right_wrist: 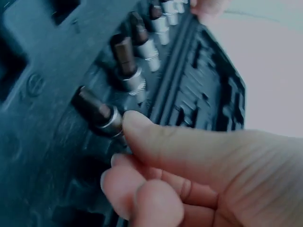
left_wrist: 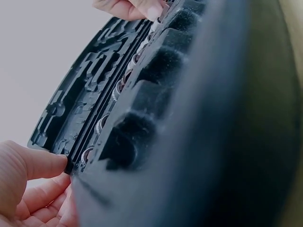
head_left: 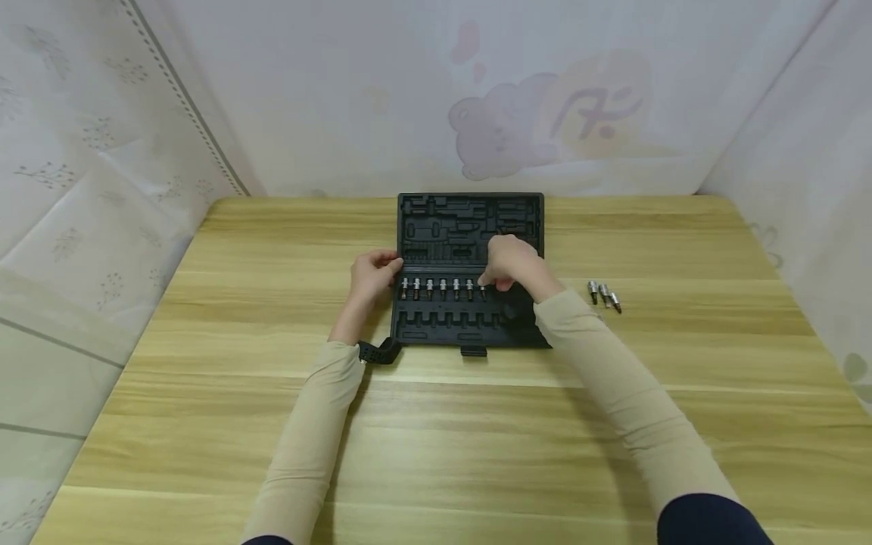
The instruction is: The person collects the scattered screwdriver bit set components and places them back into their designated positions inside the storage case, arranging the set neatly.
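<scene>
A black tool case lies open on the wooden table. Several bit sockets stand in a row in its near half. My left hand pinches the case's left edge at the hinge line, thumb on top and fingers beneath. My right hand pinches one bit socket at the right end of the row, its dark tip lying in a slot. In the right wrist view, the neighbouring sockets run away from it. The case's moulded lid is bare.
Three loose bit sockets lie on the table right of the case. A black wrist strap sits at my left wrist beside the case's front corner. Fabric walls enclose the table at the back and both sides.
</scene>
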The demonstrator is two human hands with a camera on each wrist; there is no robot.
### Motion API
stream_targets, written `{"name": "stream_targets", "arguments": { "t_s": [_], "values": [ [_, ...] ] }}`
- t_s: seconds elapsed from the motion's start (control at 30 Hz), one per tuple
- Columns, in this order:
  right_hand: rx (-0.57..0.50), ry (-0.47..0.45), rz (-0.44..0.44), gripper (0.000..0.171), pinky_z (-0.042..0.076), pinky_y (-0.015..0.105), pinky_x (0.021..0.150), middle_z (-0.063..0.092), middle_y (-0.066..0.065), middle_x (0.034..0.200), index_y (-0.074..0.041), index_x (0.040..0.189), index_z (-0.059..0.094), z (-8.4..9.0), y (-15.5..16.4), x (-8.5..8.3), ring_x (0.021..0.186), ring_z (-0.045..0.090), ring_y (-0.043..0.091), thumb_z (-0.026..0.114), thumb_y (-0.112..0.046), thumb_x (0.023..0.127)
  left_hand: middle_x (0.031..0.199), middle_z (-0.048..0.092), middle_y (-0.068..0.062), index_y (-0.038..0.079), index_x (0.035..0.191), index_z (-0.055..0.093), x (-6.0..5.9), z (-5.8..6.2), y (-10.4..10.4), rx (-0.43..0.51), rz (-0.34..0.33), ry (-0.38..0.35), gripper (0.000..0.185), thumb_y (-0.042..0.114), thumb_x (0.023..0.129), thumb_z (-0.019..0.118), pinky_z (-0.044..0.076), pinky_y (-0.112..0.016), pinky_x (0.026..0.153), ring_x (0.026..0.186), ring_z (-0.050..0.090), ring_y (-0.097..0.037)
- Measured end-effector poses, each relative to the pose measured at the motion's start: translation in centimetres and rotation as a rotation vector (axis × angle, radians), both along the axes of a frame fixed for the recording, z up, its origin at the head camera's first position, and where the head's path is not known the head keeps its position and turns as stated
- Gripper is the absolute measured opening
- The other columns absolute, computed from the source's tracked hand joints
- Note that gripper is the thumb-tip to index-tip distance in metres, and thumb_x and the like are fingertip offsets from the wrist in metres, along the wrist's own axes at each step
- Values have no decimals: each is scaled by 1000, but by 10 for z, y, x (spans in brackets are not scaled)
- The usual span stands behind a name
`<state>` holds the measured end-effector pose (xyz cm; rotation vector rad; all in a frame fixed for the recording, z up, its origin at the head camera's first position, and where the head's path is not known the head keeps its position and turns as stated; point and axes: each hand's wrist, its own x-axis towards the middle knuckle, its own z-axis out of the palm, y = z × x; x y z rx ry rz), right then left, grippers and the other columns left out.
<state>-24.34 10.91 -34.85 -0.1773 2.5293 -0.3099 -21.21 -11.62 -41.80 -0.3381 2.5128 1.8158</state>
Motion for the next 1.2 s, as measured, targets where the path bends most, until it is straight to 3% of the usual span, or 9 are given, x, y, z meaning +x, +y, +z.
{"name": "stream_targets", "arguments": {
  "t_s": [0.1,0.2,0.5,0.73,1.03,1.2],
  "values": [
    [-110,-49,-50,27,46,26,50,63,6,56,-5,65,68,-1,8,-1,53,62,16,70,-22,85,103,65,-18,-2,114,65,0,0,0,-6,-5,-1,26,12,92,61,50,-25,65,76,58,-18],
    [-204,-54,-96,23,48,28,51,65,6,60,-1,75,72,0,15,0,55,63,17,66,-20,88,103,65,-18,-2,114,65,0,0,-1,-7,-5,1,26,12,91,61,50,-25,65,76,58,-18],
    [-352,91,-129,26,54,36,62,65,7,65,4,91,70,1,36,13,61,64,23,59,-20,93,104,64,-18,-2,115,64,-1,-2,1,0,-3,10,27,12,92,60,51,-26,66,80,59,-20],
    [-384,120,-131,26,54,40,66,67,15,75,6,95,67,4,44,21,71,65,31,57,-18,94,104,64,-18,-2,114,64,0,-1,0,-4,7,4,27,12,91,61,50,-25,65,79,58,-19],
    [-406,160,-124,25,53,34,59,64,7,66,8,95,66,5,55,33,64,64,29,57,-15,93,104,64,-17,-2,113,65,0,0,0,5,10,-8,26,12,91,61,48,-23,63,78,57,-18],
    [-411,143,-171,26,53,37,62,64,8,67,9,96,64,7,66,39,64,63,27,56,-16,94,104,64,-17,-2,114,65,-1,0,0,5,3,-8,27,12,91,61,48,-22,63,79,57,-17]
  ]
}}
